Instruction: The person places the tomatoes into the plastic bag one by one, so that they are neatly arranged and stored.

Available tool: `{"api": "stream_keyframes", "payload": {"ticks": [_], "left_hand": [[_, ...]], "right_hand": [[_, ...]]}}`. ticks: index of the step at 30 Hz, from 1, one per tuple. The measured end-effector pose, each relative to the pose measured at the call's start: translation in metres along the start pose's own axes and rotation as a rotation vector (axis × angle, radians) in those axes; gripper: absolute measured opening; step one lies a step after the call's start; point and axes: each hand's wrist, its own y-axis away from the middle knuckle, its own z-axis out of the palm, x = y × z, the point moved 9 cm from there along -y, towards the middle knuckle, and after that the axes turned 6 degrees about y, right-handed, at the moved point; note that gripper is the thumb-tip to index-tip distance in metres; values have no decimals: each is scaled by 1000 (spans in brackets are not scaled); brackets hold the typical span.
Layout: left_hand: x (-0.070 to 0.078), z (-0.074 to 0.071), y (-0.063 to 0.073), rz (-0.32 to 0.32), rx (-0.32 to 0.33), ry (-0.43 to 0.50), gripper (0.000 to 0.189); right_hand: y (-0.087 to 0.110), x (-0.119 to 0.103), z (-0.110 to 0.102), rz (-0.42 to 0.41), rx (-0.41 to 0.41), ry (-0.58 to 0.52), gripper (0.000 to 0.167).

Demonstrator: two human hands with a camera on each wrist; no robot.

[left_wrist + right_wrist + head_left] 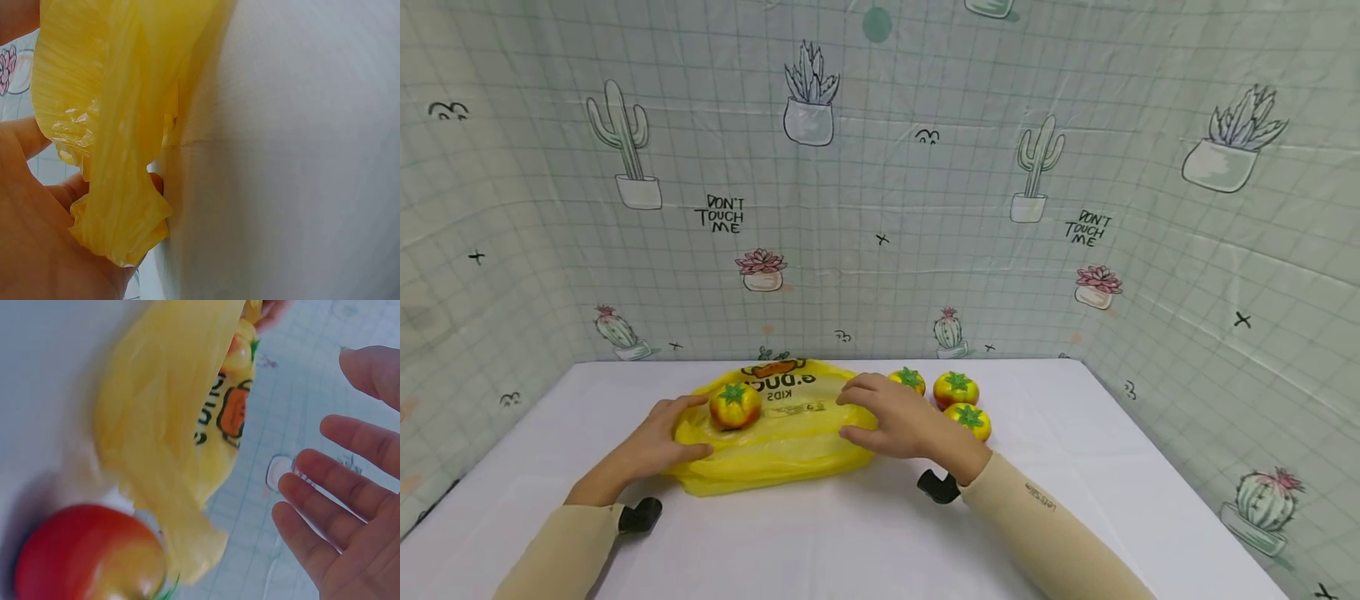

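A yellow plastic bag [790, 467] with dark lettering and an orange print lies on the white table. One red-and-yellow toy tomato [734, 407] with a green leafy top is at its left part; the right wrist view shows that tomato [237, 355] beyond the bag's near edge. My left hand [658, 442] is at the bag's left end, fingers spread; in the left wrist view, the bag's gathered end [125, 206] lies against the hand [56, 231]. My right hand [898, 417] hovers by the bag's right end, fingers apart, holding nothing.
Three more toy tomatoes stand right of the bag: one at the back [908, 380], another beside it [957, 390], and a nearer one [970, 419] partly behind my right hand. Fabric walls [865, 300] printed with cacti surround the table [820, 542] at the back and sides.
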Motion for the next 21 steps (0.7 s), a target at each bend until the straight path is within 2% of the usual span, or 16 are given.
{"api": "stream_keyframes", "payload": {"ticks": [5,9,14,21], "left_hand": [[2,-3,1,16,7,-1,81],[3,-2,0,13,1,6,81],[3,-2,0,-2,0,4,82],[-1,0,0,-6,-1,4,82]], "right_hand": [[17,12,-5,12,23,35,40],[30,23,-10,27,50,14,38],[43,40,-17,64,78,2,34],[57,62,-25,136,104,-4,38]]}}
